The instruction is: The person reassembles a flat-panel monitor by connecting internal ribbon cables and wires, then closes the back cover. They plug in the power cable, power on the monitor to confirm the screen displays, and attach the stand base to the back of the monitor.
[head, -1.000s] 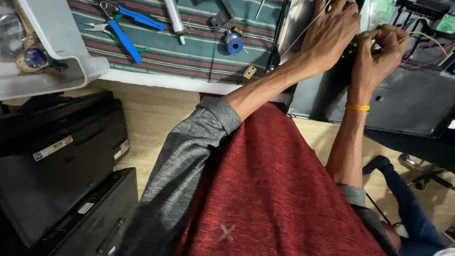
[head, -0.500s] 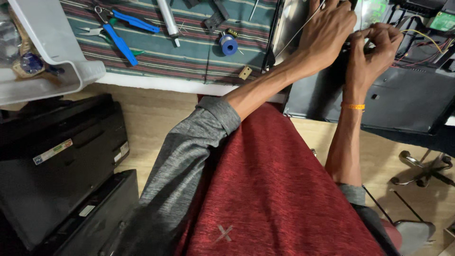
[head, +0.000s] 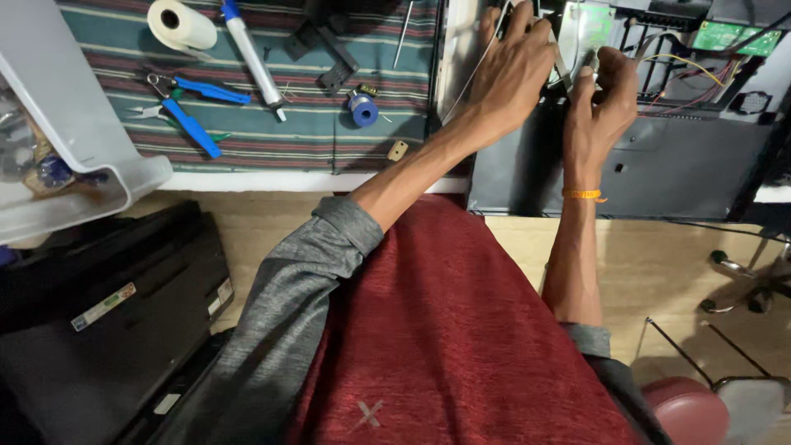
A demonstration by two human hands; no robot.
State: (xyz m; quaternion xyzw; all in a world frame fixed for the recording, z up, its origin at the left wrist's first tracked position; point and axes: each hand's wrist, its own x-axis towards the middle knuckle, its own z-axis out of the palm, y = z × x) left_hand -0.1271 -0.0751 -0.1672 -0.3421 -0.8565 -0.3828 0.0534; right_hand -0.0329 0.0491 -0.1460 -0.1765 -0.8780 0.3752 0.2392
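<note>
Head view: left hand (head: 515,70) and right hand (head: 600,107) meet over open black device chassis (head: 659,165), fingers curled pinching small metal part (head: 587,59); exact grip unclear. Left of chassis: striped cloth (head: 329,132), blue pliers (head: 185,111), blue spool (head: 362,109), tape roll (head: 181,25).

Teal cloth (head: 329,132) striped maroon and white, pliers (head: 185,111) blue-handled, spool (head: 363,110) blue, wristband (head: 582,194) orange, shirt (head: 461,330) red with grey sleeves, tray (head: 74,140) white.
</note>
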